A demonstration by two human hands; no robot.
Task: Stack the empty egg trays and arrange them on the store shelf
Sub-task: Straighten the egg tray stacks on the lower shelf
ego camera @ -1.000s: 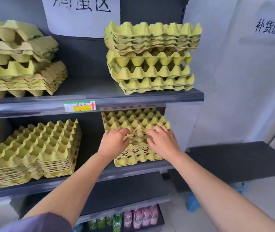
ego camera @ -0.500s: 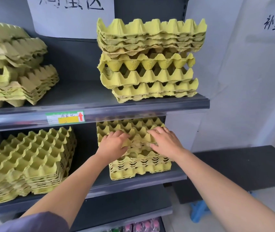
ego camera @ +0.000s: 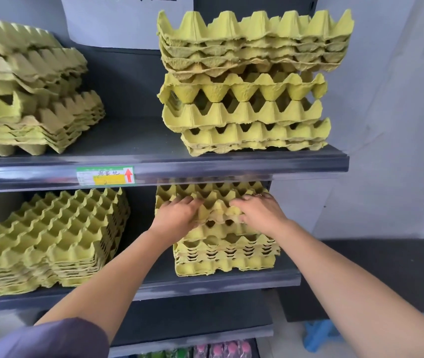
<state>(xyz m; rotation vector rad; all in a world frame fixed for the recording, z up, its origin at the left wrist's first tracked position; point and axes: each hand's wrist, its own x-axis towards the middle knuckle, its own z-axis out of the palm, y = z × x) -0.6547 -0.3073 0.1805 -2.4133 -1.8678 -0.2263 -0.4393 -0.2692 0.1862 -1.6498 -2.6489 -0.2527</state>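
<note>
Gripping near edge of top tray [ego camera: 214, 196]: left hand [ego camera: 177, 215] and right hand [ego camera: 260, 210] each curl fingers over it, level, equally near. Tray crowns right stack [ego camera: 226, 262] on lower shelf [ego camera: 218, 283], running far from grips.

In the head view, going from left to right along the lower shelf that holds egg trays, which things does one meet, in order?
Stack of yellow-green pulp egg trays → left hand → right hand; both hands hold the top of a second yellow-green pulp tray stack.
</note>
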